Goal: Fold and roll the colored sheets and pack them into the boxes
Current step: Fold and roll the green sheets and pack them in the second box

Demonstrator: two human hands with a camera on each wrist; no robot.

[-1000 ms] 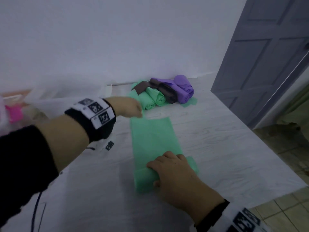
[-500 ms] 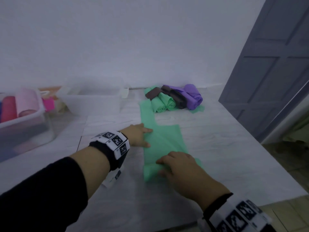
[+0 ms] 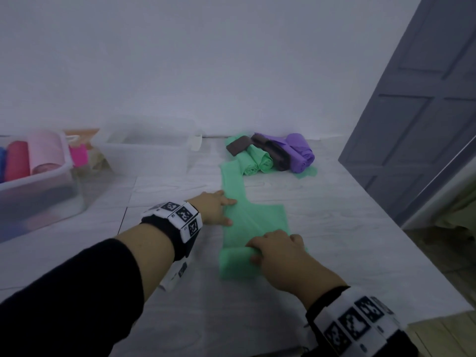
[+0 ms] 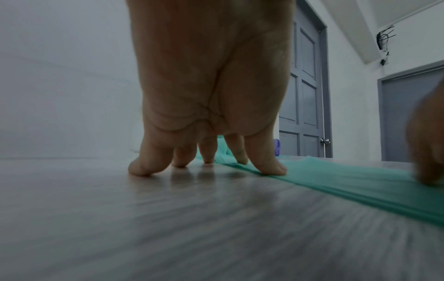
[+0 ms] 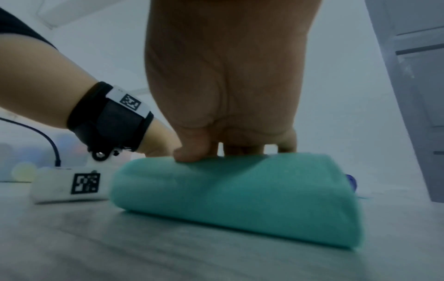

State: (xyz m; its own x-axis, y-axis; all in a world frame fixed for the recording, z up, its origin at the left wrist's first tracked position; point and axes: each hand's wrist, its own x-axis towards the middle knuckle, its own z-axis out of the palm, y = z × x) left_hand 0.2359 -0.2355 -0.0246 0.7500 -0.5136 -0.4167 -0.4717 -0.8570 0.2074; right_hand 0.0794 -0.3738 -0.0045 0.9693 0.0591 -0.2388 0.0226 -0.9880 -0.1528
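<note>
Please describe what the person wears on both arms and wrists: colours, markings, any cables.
Both arms have black sleeves pushed up the forearms. The left wrist carries a black band with white blocks printed with black square codes, plus a white coded box below it and a dark cable. The right wrist wears the same black band with white coded blocks.

Bare worktop (image 3: pixel 347 228) right of the green sheet (image 3: pixel 253 220), open out to the edge; bare strip near the person too. Far end blocked by pile of rolled sheets (image 3: pixel 275 155) against the wall. Left side: empty clear box (image 3: pixel 146 153) and filled box (image 3: pixel 38 176) stand in the way, open gap of worktop between them and left hand (image 3: pixel 213 208)
</note>
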